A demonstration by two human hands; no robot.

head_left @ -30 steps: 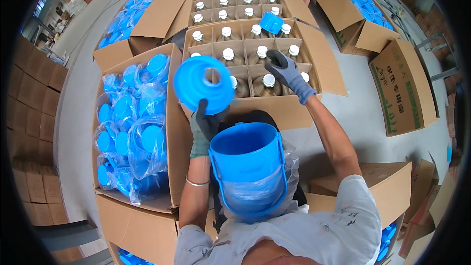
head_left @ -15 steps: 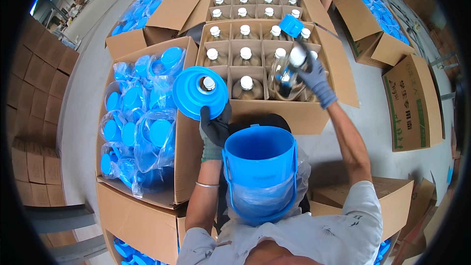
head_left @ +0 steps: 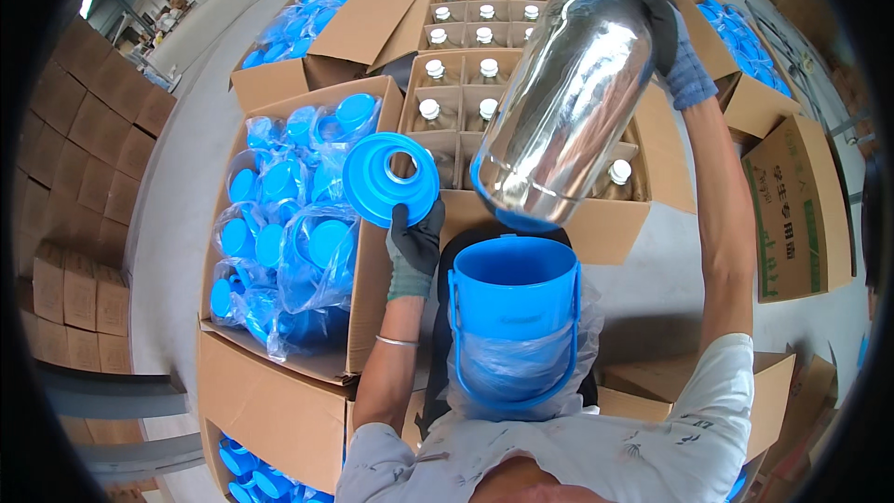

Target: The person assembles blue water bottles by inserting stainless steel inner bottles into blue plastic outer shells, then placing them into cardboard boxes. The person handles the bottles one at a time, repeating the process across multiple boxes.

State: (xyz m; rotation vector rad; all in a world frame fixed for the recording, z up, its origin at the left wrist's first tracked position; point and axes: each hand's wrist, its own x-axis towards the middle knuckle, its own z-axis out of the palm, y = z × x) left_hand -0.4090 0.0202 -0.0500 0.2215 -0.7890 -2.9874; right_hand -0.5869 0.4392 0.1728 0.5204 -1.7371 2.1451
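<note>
We've got the right hand in a blue-and-black glove, fingers closed round the neck of a mirror-silver cylindrical bottle: tilted, base near the open blue plastic bucket. Green-and-black-gloved left hand pinches a round blue plastic collar by its rim.

Smooth grey floor: upright brown cardboard carton with green-printed side, toward right edge; tall stack of closed brown cardboard cartons along left edge; open, divided brown cardboard cartons mid-floor, undersides hidden
</note>
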